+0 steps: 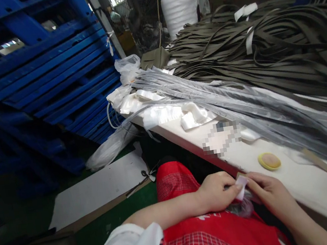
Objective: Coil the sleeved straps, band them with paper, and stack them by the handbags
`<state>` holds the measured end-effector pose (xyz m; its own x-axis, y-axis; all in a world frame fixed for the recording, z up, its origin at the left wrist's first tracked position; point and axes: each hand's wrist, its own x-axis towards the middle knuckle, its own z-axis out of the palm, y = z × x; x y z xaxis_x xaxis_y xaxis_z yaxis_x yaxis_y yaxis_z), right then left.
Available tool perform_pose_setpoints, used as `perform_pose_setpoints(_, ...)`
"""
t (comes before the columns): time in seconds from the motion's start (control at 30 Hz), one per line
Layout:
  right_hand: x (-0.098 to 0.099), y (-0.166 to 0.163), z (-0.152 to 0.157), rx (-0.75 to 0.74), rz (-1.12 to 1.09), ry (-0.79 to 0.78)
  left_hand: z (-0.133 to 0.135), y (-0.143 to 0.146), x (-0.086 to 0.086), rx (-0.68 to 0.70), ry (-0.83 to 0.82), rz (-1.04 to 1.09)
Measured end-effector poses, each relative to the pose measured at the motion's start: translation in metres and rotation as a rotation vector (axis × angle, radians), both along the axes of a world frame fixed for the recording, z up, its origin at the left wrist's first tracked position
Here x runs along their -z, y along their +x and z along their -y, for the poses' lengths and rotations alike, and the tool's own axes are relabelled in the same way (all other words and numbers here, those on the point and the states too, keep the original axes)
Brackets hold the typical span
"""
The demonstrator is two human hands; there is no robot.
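Hands meet at the near edge of the white table (300, 183), over the lap. The left hand (216, 192) is curled, its thumb and fingertips pinched on one small white tab (241, 184); the right hand (269, 192) grips the same tab from the other side, fingers extended along it. The tab stands just off the table's edge, held from both sides, apparently to keep so small and limp a piece taut and in view. Below the hands, against the table's edge, lies a crumple of clear plastic (242, 208); whether either hand touches it cannot be told. A red checked apron (213, 239) covers the lap beneath the table's edge. On the table, just beyond the right hand, sits one yellow round disc (269, 161), flat and within easy reach. Further in on the table lies one long sheaf of grey strips (241, 106), laid roughly parallel, too many to count. At the table's far left corner there are several folded white pieces (162, 112), loosely heaped. Behind the grey sheaf, one tangled heap of dark strips (278, 46) fills the far side of the table. Past the table's far end stands one white roll in plastic wrap (183, 1). Left of the table, blue pallets (50, 74) lean stacked, at least two, and one pale board (100, 190) lies on the floor.
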<state>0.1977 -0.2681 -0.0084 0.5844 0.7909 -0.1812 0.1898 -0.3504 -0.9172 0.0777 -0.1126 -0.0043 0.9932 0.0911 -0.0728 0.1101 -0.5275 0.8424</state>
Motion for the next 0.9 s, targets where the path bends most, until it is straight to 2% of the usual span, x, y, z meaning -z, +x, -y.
perform_pose_setpoints(0.13,-0.014,0.003,0.005,-0.135,-0.110,0.026,0.008,0.002,0.003,-0.126,-0.048,-0.005)
perform_pose_setpoints(0.27,-0.011,0.004,0.005,-0.084,-0.146,-0.027,0.014,0.001,-0.001,-0.221,-0.078,-0.003)
perform_pose_setpoints(0.4,0.003,0.006,0.004,-0.103,-0.333,-0.100,0.015,-0.003,-0.004,-0.211,-0.090,-0.029)
perform_pose_setpoints(0.47,0.005,0.006,0.004,-0.120,-0.336,-0.110,0.014,-0.003,-0.004,-0.172,-0.104,-0.028)
perform_pose_setpoints(0.53,0.003,0.004,0.005,-0.115,-0.173,-0.102,0.011,-0.003,-0.003,-0.151,-0.115,-0.052)
perform_pose_setpoints(0.6,-0.001,0.000,0.008,-0.149,0.074,-0.089,0.005,-0.001,0.000,-0.124,-0.197,-0.163)
perform_pose_setpoints(0.7,-0.008,-0.010,0.016,-0.280,0.413,-0.043,-0.008,0.005,0.007,-0.045,-0.583,-0.394)
perform_pose_setpoints(0.8,-0.010,-0.023,0.025,-0.283,0.700,-0.018,-0.015,0.015,0.009,-0.075,-0.967,-0.389)
perform_pose_setpoints(0.9,-0.013,-0.033,0.032,-0.206,0.869,-0.031,-0.010,0.028,0.004,-0.153,-1.041,-0.309)
